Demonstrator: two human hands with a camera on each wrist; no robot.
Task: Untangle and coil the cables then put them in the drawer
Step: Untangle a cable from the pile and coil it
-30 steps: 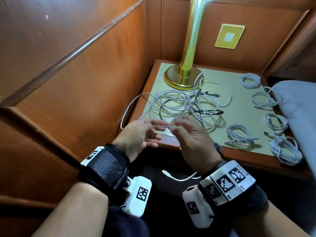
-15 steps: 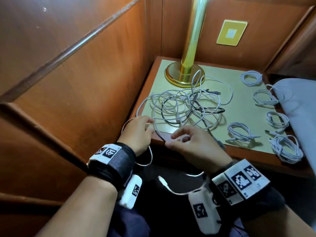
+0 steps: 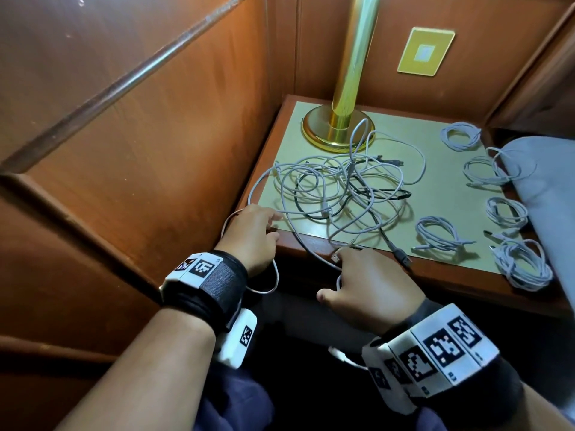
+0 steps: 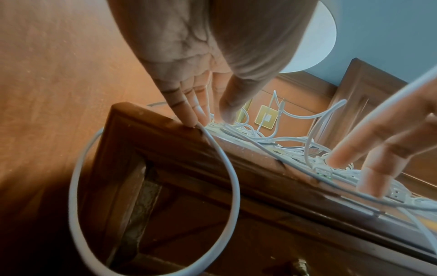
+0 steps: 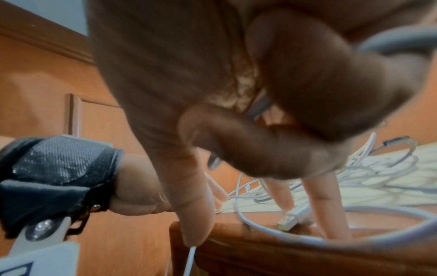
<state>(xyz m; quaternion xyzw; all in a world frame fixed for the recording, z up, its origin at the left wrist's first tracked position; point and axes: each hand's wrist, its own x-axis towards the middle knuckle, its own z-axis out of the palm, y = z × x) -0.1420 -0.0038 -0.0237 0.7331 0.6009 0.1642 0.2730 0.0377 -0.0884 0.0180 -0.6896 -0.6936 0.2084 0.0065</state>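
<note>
A loose tangle of white and black cables (image 3: 339, 194) sprawls across the pale yellow-green top of the wooden bedside table (image 3: 311, 247), between the round brass lamp base (image 3: 337, 127) at the back and the table's front edge. One white cable (image 3: 298, 237) leaves the pile, runs diagonally to the front edge and crosses over it; its silver USB plug (image 3: 335, 258) lies on the wooden border, long axis pointing toward the person.

The left hand (image 3: 252, 236) rests at the table's front left corner, fingers straight and angled down, tips on the wood. The left wrist view shows what the head view hides: a wide white cable loop (image 4: 151, 196) hangs below that corner from under the fingertips (image 4: 187, 119). Whether they pinch it or only press it I cannot tell.

The right hand (image 3: 370, 286) sits at the front edge with two straight fingers (image 5: 331, 211) planted on the border just beside the plug; in the right wrist view a cable passes through the curled thumb side of the palm, so it holds that strand.

Five coiled white cables (image 3: 438, 233) lie apart along the right side, near a grey pillow (image 3: 547, 194). Wood panelling (image 3: 155, 135) closes off the left; bare tabletop remains between tangle and coils.
</note>
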